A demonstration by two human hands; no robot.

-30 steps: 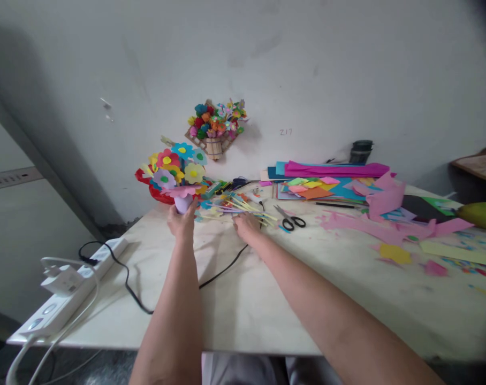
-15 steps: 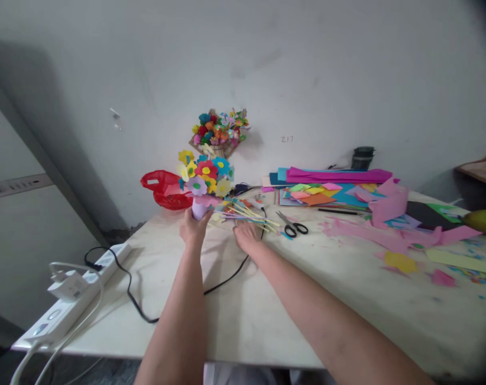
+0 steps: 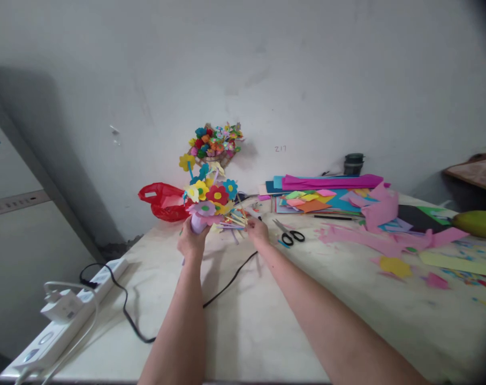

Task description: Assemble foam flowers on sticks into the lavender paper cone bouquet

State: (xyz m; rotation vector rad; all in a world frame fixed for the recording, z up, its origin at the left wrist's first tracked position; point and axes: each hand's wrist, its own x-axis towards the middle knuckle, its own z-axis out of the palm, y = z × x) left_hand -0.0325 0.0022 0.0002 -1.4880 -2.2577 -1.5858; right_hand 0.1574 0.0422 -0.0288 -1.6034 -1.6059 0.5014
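Note:
My left hand (image 3: 191, 245) is wrapped around a lilac paper holder (image 3: 198, 222) that looks like a small vase. Out of it rises a bunch of paper flowers (image 3: 218, 195) in red, yellow, blue and lilac, tilted to the right. To its right, my right hand (image 3: 257, 233) is closed, fingertips together at the ends of thin pale-yellow paper stems (image 3: 238, 218). How many stems it grips is hidden by the fingers. Scissors (image 3: 288, 233) with black handles lie just right of that hand.
A red plastic bag (image 3: 162, 202) lies behind my left hand. Coloured paper sheets (image 3: 335, 183) and pink scraps (image 3: 381, 211) spread along the back right. A power strip (image 3: 66, 332) sits at the left edge, its black cable (image 3: 232, 280) crossing the table. A flower basket (image 3: 214, 147) is against the wall.
My right hand has shifted right and up a little along the stems. The flowers in my left hand have spread and tilted, and the holder appears slightly lower in view.

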